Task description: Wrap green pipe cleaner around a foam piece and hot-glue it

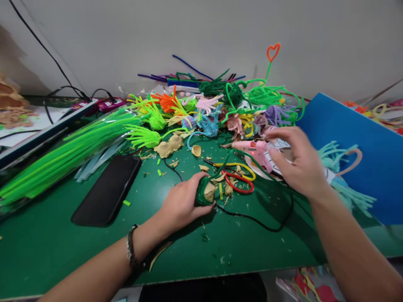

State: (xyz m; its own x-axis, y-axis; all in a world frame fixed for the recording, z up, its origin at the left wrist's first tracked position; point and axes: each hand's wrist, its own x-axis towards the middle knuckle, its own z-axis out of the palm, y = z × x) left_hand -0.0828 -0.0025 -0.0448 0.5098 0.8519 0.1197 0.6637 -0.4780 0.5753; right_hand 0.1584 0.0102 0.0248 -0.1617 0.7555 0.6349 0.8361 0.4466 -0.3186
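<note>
My left hand (185, 197) has its fingers curled round the green bundle (200, 198) at the near middle of the tabletop (170, 256), its tan end facing right, probably to steady it and keep that end reachable. My right hand (299, 163) is bent around the back of the pink glue gun (250, 146); thumb and forefinger stand apart, and from here I cannot tell whether they touch it. The gun lies with its nozzle to the left, within easy reach, I judge. Between the hands sit the scissors (239, 183), handles to the right, among tan scraps. At left, a clear bag (72, 151) holds bright green stems, beside the phone (107, 191). A small tan cup (196, 151) lies farther off. At near right, below the edge, a bag (285, 287) seems to hold coloured scraps
</note>
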